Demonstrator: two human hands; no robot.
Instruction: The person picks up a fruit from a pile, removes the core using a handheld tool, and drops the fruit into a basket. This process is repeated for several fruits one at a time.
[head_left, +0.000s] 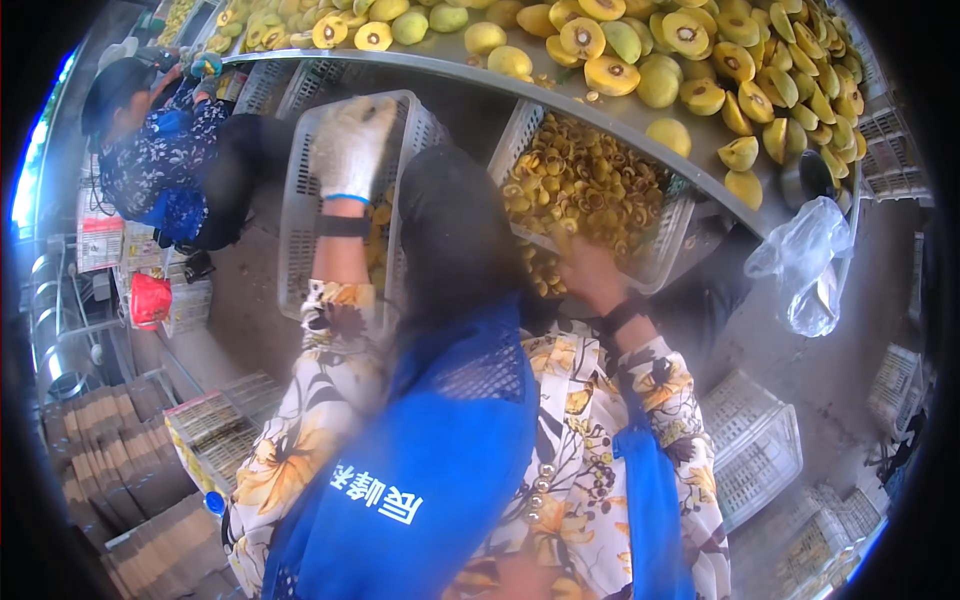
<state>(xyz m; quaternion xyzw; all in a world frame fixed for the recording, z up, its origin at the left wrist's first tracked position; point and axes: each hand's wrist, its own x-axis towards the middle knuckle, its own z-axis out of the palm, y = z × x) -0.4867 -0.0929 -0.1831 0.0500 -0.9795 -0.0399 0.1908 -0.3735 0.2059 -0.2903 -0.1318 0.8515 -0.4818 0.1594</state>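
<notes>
My left hand (354, 142) wears a white knit glove and reaches over the far end of a white plastic crate (298, 217). Its fingers are bent out of sight, so I cannot tell whether they grip anything. Yellow fruit pieces lie deep in that crate, partly hidden by my forearm and dark clothing. My bare right hand (589, 274) is blurred at the near side of a second white crate (517, 142). Many small brown-yellow fruit scraps (592, 176) fill this crate. Whether a scrap is between my right fingers cannot be made out.
A metal-edged worktable (480, 73) curves ahead, heaped with whole and halved yellow-green fruit (686, 34). A clear plastic bag (802, 262) hangs at its right corner, near a metal bowl (814, 176). Another person (161, 157) works at left. Stacked crates (750, 450) and cardboard (127, 450) stand behind.
</notes>
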